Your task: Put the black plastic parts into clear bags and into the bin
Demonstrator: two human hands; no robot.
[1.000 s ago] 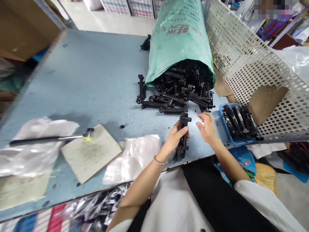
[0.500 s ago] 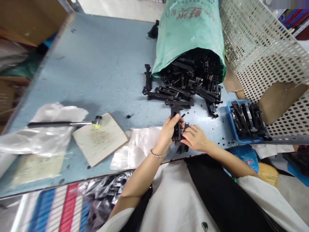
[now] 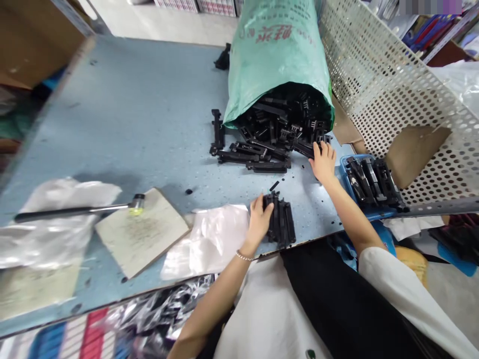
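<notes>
My left hand (image 3: 259,219) is by the table's front edge, its thumb and fingers closed around the left end of a row of slim black plastic parts (image 3: 282,222) lying side by side. Farther forward, my right hand (image 3: 324,163) has its fingers curled over a black part at the right of the loose pile (image 3: 258,153); the hand hides much of that part. The pile spills from the mouth of a green woven bag (image 3: 277,60), which holds many more such parts.
A blue basket (image 3: 346,187) of black and grey parts stands at right, before a perforated metal panel (image 3: 404,124). On the left, a hammer (image 3: 75,211) lies across clear plastic and a pale square board (image 3: 144,237). Clear plastic bags (image 3: 209,239) lie beside my left forearm.
The part my hands held now lies with the row near the table edge. My right hand has moved forward and right to the pile; my left hand stays by the row. The view has shifted.
</notes>
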